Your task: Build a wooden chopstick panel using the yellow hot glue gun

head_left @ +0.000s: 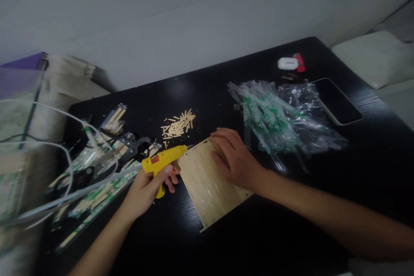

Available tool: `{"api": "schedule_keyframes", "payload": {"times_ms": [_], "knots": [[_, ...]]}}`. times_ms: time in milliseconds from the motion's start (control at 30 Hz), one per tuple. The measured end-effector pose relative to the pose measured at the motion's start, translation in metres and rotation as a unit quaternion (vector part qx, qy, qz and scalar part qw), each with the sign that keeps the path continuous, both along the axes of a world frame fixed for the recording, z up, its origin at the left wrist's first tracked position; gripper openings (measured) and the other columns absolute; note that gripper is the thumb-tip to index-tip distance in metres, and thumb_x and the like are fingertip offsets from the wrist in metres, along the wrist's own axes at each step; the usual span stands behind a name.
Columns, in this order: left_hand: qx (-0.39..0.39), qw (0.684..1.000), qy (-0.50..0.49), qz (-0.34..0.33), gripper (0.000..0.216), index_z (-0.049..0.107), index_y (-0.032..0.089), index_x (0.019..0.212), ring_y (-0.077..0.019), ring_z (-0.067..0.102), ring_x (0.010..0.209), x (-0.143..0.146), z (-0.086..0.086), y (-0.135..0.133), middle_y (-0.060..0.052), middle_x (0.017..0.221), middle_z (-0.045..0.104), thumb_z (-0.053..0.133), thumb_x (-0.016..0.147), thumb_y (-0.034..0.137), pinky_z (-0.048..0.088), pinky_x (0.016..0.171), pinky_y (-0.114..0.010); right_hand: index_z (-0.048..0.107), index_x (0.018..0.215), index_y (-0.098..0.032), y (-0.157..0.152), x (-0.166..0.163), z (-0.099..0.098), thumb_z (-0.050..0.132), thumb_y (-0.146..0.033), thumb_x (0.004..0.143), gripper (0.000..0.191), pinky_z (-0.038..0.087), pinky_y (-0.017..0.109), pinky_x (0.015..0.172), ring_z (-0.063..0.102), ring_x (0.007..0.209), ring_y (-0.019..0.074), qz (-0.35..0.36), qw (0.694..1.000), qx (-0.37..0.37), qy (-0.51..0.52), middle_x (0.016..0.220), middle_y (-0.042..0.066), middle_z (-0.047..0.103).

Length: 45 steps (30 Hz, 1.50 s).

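My left hand (pixel 145 189) grips a yellow glue gun (pixel 163 160) with an orange trigger, its nozzle pointing right at the top left corner of a flat panel of glued wooden sticks (pixel 207 185). The panel lies tilted on the black table (pixel 291 224). My right hand (pixel 233 155) rests palm down on the panel's upper right part, fingers spread flat and pressing it.
A small heap of cut stick bits (pixel 178 126) lies just behind the panel. Empty clear wrappers (pixel 274 116) pile up at right, beside a phone (pixel 338 101) and a white case (pixel 287 64). At left lie wrapped chopsticks (pixel 97 194), black cutters (pixel 129 148) and white cables (pixel 48 146).
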<state>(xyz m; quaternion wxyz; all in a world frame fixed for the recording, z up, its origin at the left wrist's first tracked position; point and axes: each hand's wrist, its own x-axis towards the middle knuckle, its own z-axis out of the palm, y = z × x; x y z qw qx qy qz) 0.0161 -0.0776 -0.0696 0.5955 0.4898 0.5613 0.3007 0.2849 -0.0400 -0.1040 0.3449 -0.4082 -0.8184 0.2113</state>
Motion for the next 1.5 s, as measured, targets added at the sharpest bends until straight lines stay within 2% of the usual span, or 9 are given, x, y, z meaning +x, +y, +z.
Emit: {"api": "schedule_keyframes", "payload": {"times_ms": [133, 300, 467, 667, 1000, 1300, 1500], "knots": [[0.007, 1.000, 0.008, -0.011, 0.039, 0.071, 0.015, 0.090, -0.0163, 0.067, 0.055, -0.0034, -0.0023, -0.0017, -0.005, 0.074, 0.070, 0.064, 0.095, 0.053, 0.052, 0.053, -0.026, 0.054, 0.131, -0.021, 0.0017, 0.0001, 0.0007, 0.052, -0.013, 0.093, 0.039, 0.046, 0.059, 0.110, 0.052, 0.127, 0.0325, -0.057, 0.998, -0.006, 0.000, 0.126, 0.015, 0.060], [0.006, 1.000, 0.016, -0.018, 0.041, 0.072, 0.014, 0.089, -0.0166, 0.067, 0.055, -0.0042, -0.0021, -0.0009, -0.006, 0.074, 0.071, 0.064, 0.094, 0.054, 0.053, 0.053, -0.026, 0.055, 0.127, -0.021, 0.0031, 0.0001, -0.0008, 0.054, -0.014, 0.090, 0.037, 0.048, 0.058, 0.107, 0.055, 0.122, 0.0320, -0.074, 0.997, -0.029, 0.015, 0.124, 0.015, 0.059], [0.010, 1.000, 0.003, -0.021, 0.042, 0.072, 0.015, 0.087, -0.0169, 0.067, 0.054, -0.0035, -0.0011, 0.0001, -0.006, 0.073, 0.070, 0.066, 0.091, 0.056, 0.053, 0.052, -0.026, 0.053, 0.129, -0.023, 0.0049, 0.0021, -0.0020, 0.057, -0.016, 0.088, 0.042, 0.045, 0.060, 0.112, 0.052, 0.131, 0.0320, -0.089, 0.994, -0.054, 0.038, 0.135, 0.015, 0.054], [0.011, 1.000, 0.002, -0.026, 0.041, 0.072, 0.015, 0.089, -0.0162, 0.069, 0.056, -0.0070, -0.0034, -0.0014, -0.006, 0.074, 0.071, 0.065, 0.093, 0.056, 0.054, 0.053, -0.025, 0.052, 0.128, -0.023, 0.0074, 0.0044, -0.0005, 0.053, -0.011, 0.090, 0.040, 0.046, 0.056, 0.113, 0.053, 0.133, 0.0283, -0.090, 0.989, -0.079, 0.088, 0.137, 0.015, 0.054], [0.018, 0.999, -0.011, -0.038, 0.040, 0.072, 0.015, 0.089, -0.0157, 0.069, 0.056, -0.0062, -0.0024, 0.0003, -0.005, 0.074, 0.070, 0.065, 0.094, 0.053, 0.054, 0.053, -0.025, 0.052, 0.126, -0.023, 0.0075, 0.0043, -0.0005, 0.051, -0.010, 0.089, 0.040, 0.047, 0.054, 0.111, 0.054, 0.128, 0.0280, -0.088, 0.988, -0.075, 0.099, 0.130, 0.014, 0.056], [0.025, 0.999, -0.007, -0.045, 0.038, 0.071, 0.014, 0.092, -0.0144, 0.069, 0.057, -0.0095, -0.0065, -0.0011, -0.004, 0.075, 0.071, 0.061, 0.097, 0.050, 0.054, 0.054, -0.024, 0.051, 0.124, -0.023, 0.0074, 0.0030, -0.0003, 0.052, -0.008, 0.085, 0.042, 0.052, 0.051, 0.100, 0.059, 0.117, 0.0275, -0.084, 0.990, -0.069, 0.092, 0.120, 0.012, 0.060], [0.023, 0.999, -0.009, -0.047, 0.038, 0.072, 0.014, 0.094, -0.0144, 0.069, 0.058, -0.0105, -0.0089, -0.0022, -0.004, 0.076, 0.071, 0.061, 0.098, 0.050, 0.055, 0.055, -0.024, 0.051, 0.123, -0.023, 0.0070, 0.0031, -0.0005, 0.052, -0.008, 0.085, 0.041, 0.050, 0.051, 0.102, 0.059, 0.120, 0.0282, -0.084, 0.990, -0.071, 0.085, 0.122, 0.012, 0.060]]}}
